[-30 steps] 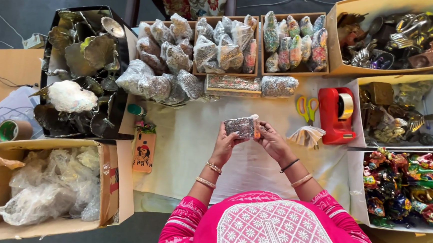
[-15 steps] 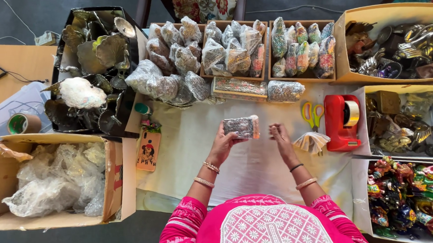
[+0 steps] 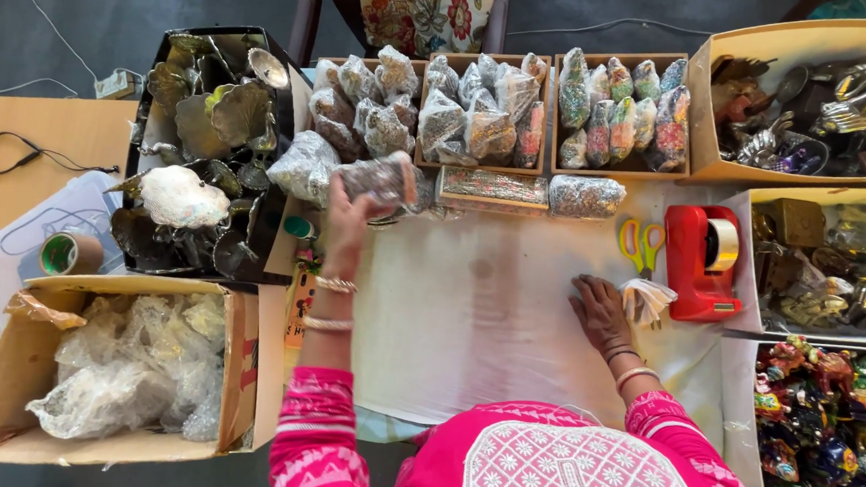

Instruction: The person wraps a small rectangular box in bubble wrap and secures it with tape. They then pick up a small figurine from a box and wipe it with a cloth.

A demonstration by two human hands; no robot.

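The right hand (image 3: 602,311) lies flat on the white sheet (image 3: 478,321), palm down, fingers a little spread. Its fingertips are just beside a small pile of paper slips (image 3: 647,299). Next to that stands one red tape holder (image 3: 703,260), and one pair of scissors (image 3: 637,243) with yellow and orange handles lies beside it.

The left hand (image 3: 347,224) is stretched out farther away. Its fingers are closed around one small packet (image 3: 379,177) of shiny bits, holding it up near the edge of the wooden trays.

On the left sits one brown box (image 3: 20,369) full of crinkly clear bags. One roll of tape (image 3: 70,254) lies on a clear lid beside it. Farther off, one black box (image 3: 280,112) holds dark metal leaf shapes.

At the far side are three wooden trays (image 3: 547,116) in a row, each packed with many little packets, too many to count. One packet (image 3: 585,195) and one long flat box (image 3: 495,187) lie loose before them.

On the right, three boxes (image 3: 705,106) hold shiny metal and bright painted figures.
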